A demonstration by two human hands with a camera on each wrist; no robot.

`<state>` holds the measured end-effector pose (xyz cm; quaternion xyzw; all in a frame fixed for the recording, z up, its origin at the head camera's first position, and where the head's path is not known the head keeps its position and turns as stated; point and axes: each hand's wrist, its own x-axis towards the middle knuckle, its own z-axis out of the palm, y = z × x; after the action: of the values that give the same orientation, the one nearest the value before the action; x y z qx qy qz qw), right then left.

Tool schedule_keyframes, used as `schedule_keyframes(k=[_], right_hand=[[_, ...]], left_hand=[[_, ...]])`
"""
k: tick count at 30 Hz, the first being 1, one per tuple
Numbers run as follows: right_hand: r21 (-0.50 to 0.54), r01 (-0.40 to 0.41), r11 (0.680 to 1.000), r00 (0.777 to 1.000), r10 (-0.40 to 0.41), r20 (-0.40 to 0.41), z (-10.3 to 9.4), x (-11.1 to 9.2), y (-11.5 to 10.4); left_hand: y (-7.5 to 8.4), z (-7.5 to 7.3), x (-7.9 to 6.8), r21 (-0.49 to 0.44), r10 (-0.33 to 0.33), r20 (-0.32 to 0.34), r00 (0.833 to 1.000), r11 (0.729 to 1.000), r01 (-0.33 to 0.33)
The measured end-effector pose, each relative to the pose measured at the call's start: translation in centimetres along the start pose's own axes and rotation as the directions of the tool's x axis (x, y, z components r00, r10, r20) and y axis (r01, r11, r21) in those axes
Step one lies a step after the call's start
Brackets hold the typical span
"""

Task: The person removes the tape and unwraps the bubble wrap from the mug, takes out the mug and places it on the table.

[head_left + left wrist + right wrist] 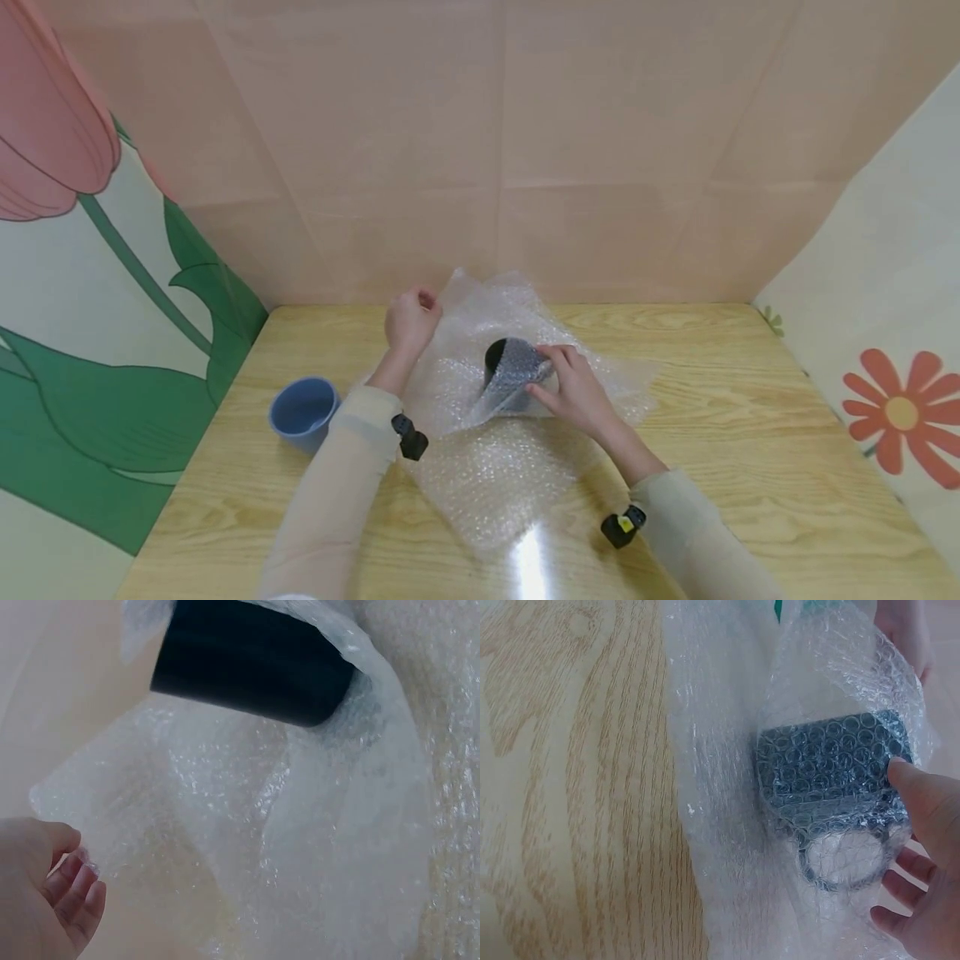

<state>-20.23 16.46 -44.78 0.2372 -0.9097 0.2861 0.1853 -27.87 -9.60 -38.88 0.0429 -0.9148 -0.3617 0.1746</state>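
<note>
A dark mug (247, 664) lies on its side on a sheet of bubble wrap (487, 492), part of which is folded over it. Through the wrap, the mug's ring-shaped handle (806, 870) shows in the right wrist view. My right hand (576, 387) holds the wrapped mug, thumb pressed on the bubble layer and fingers near the handle. At the far left edge of the sheet, my left hand (412, 321) pinches a corner of the bubble wrap between thumb and curled fingers (75, 889).
A blue cup (303, 412) stands upright on the wooden table (735, 417), left of the wrap and close to my left forearm. A plain backdrop (615, 150) rises behind the table, with flower-printed panels (900, 250) at both sides.
</note>
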Motion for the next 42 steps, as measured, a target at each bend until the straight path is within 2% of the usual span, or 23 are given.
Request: schedule_keyframes(k=[3, 6, 13, 20, 24, 31, 42], right_hand=[[0.005, 0.006, 1.000, 1.000, -0.006, -0.002, 0.0, 0.0, 0.0], [0.006, 0.002, 1.000, 1.000, -0.002, -0.001, 0.0, 0.0, 0.0], [0.004, -0.009, 1.000, 1.000, 0.009, 0.003, -0.1, 0.0, 0.0], [0.009, -0.030, 1.000, 0.999, 0.030, 0.027, -0.1, 0.0, -0.1], [0.010, -0.048, 0.999, 0.998, 0.048, 0.047, -0.1, -0.1, -0.1], [0.012, -0.039, 0.999, 0.998, 0.039, 0.047, -0.1, 0.0, 0.0], [0.018, -0.019, 1.000, 0.999, 0.019, 0.030, -0.1, -0.1, 0.1]], left_hand=[[-0.4, 0.1, 0.1, 0.010, -0.027, -0.009, 1.000, 1.000, 0.027], [-0.7, 0.2, 0.2, 0.019, -0.023, 0.005, 1.000, 1.000, 0.022], [-0.7, 0.5, 0.2, 0.039, -0.016, 0.112, 0.994, 0.999, 0.011], [-0.9, 0.3, 0.0, 0.064, -0.015, 0.177, 0.984, 0.998, 0.004], [-1.1, 0.2, -0.2, 0.075, -0.027, 0.209, 0.977, 0.997, 0.011], [-1.6, 0.3, -0.4, 0.074, -0.036, 0.295, 0.955, 0.997, 0.014], [-2.2, 0.3, -0.8, 0.048, 0.009, 0.307, 0.952, 0.999, -0.025]])
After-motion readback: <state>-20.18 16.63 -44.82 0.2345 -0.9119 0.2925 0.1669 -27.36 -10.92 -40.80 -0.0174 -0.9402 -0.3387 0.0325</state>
